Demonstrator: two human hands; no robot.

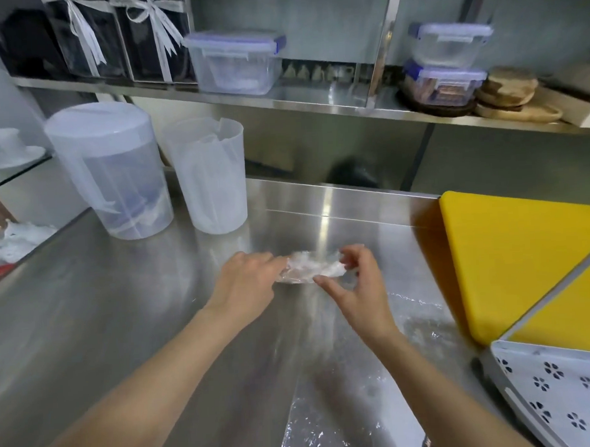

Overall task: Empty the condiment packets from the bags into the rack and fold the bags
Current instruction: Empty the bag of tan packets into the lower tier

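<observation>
Steel table (122,315) fills the room's middle, a yellow board (525,257) and a white perforated rack (564,390) at its right edge, two plastic jugs (115,170) at the back left. Centre, a small crumpled clear bag (309,268) lies between both hands: left hand (247,283) pressing its left end, fingers closed on it; right hand (360,284) pinching its right end.

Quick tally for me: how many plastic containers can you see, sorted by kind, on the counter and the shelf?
Tall translucent pitchers on the counter: 2 (lidded, open-topped)
Clip-lid storage boxes on the shelf: 3 ()
Total: 5
</observation>
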